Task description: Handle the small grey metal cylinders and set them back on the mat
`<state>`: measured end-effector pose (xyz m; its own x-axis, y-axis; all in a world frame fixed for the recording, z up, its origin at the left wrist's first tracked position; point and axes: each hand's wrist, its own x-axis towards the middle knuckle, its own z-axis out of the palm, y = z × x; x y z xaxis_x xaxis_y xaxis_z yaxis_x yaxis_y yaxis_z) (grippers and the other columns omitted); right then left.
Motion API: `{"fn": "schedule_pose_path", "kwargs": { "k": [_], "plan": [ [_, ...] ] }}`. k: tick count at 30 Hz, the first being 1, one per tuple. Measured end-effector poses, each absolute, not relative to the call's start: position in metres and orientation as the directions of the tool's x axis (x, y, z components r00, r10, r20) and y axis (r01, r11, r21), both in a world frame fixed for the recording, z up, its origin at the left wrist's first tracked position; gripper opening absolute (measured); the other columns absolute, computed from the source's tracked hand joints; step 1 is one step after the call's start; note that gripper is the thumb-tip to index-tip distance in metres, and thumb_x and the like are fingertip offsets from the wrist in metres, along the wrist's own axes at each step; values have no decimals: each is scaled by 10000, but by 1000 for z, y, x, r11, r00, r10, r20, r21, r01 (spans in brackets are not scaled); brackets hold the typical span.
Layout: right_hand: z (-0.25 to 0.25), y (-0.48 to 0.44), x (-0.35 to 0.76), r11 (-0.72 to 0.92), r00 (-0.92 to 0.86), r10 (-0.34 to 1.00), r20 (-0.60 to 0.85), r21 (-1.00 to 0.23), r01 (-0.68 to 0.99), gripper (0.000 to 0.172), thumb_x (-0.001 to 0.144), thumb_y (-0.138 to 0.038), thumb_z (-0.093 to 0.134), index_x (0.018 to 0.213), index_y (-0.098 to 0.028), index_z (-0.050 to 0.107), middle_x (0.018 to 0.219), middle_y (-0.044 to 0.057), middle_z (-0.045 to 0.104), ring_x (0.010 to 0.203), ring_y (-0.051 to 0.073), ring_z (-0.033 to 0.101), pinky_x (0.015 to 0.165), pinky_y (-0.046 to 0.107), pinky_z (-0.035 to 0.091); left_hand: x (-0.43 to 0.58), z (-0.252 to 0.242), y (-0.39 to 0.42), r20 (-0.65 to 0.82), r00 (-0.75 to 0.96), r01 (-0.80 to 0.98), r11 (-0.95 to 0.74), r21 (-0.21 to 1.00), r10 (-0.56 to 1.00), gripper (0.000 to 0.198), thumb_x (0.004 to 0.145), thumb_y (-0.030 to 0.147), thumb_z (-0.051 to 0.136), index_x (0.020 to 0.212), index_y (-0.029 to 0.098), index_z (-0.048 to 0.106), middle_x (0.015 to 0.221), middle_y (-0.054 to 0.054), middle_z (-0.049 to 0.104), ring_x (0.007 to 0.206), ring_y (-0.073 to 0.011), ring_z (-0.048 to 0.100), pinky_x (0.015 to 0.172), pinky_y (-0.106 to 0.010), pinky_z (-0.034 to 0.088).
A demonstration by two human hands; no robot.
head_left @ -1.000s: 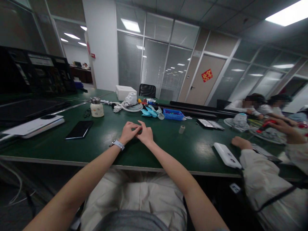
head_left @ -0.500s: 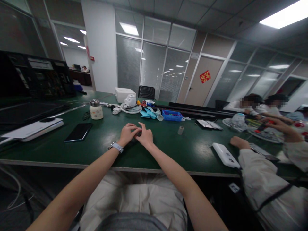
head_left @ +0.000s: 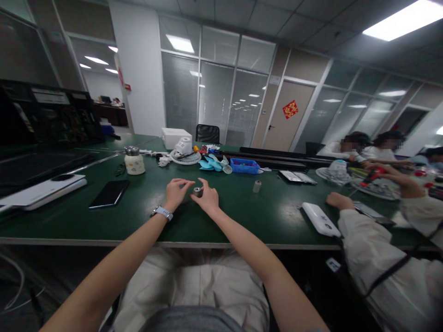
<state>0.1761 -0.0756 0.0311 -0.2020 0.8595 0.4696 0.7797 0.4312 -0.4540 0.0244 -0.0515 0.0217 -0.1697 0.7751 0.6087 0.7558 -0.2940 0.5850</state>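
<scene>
Seemingly, right grip (head_left: 209, 198) pinches metal cylinder (head_left: 197, 190); left grip (head_left: 175, 193) parted, empty; poster (head_left: 290, 109) lettering blurred.

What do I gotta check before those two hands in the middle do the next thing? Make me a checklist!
1. Small metal part in reach: ok, it is between the right hand's thumb and index finger.
2. Part gripped firmly: cannot tell, the contact is too small to see.
3. Left hand free: ok, nothing shows in its fingers, which are close to the part.
4. Metal cylinder standing upright: ok, on the table, apart from the right hand.
5. Phone out of the way: ok, it lies left of both hands.
</scene>
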Motion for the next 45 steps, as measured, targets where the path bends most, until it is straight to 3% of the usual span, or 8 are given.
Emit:
{"fn": "schedule_pose_path", "kwargs": {
  "k": [7,13,21,27,35,40,43,45],
  "plan": [
    [30,-75,176,443,-214,852,477,-442,780,713,762,-475,662,1367,-271,343,1038,30,673,968,217,640,865,352,435,16,5,-40,385,-105,874,-100,475,917,186,761,394,659,857,279,770,1005,-54,723,1115,-306,519,875,-378,405],
    [32,-64,203,406,-187,859,476,-412,816,713,765,-506,652,1367,-276,348,1018,36,672,923,219,646,833,360,448,14,5,-42,374,-54,861,-146,487,926,266,751,489,649,855,277,772,1016,-52,722,1045,-280,586,812,-333,430],
    [24,-49,334,149,82,879,469,-434,888,653,784,-452,642,1350,-270,374,1026,25,674,897,212,650,768,307,469,16,8,-44,341,-68,840,-130,527,938,356,773,551,592,902,269,766,1014,-52,723,976,-251,622,757,-299,436],
    [18,-47,387,-69,285,835,470,-425,903,604,806,-464,609,1327,-264,377,1066,50,670,945,246,641,771,327,461,17,6,-40,354,-192,821,-48,569,916,475,870,557,417,974,204,717,974,-91,713,919,-240,610,744,-303,419],
    [17,-35,392,-296,511,721,469,-459,838,527,859,-292,537,1340,-189,350,1203,139,606,1083,285,575,876,400,391,20,9,-40,312,-317,781,60,621,895,239,864,389,427,874,195,567,861,-91,657,891,-251,586,738,-328,404],
    [13,-35,398,-333,582,654,483,-507,795,537,838,-201,494,1353,-162,347,1227,173,565,1121,298,531,915,427,352,20,12,-42,304,-317,774,60,631,898,162,854,317,407,826,211,527,815,-82,630,875,-254,577,725,-329,395],
    [20,-43,392,-271,550,555,625,-489,829,663,785,-185,543,1396,-110,297,1321,225,467,1213,322,444,987,464,298,20,12,-43,313,-318,783,62,619,895,155,857,307,399,839,214,521,812,-83,621,883,-258,571,734,-334,393],
    [28,-52,375,-116,415,520,747,-419,900,684,784,-194,547,1412,-110,287,1404,216,377,1294,315,348,1040,479,246,21,12,-43,315,-320,791,69,608,894,152,858,297,394,858,214,522,826,-88,620,899,-261,565,748,-340,393]
  ]
}}
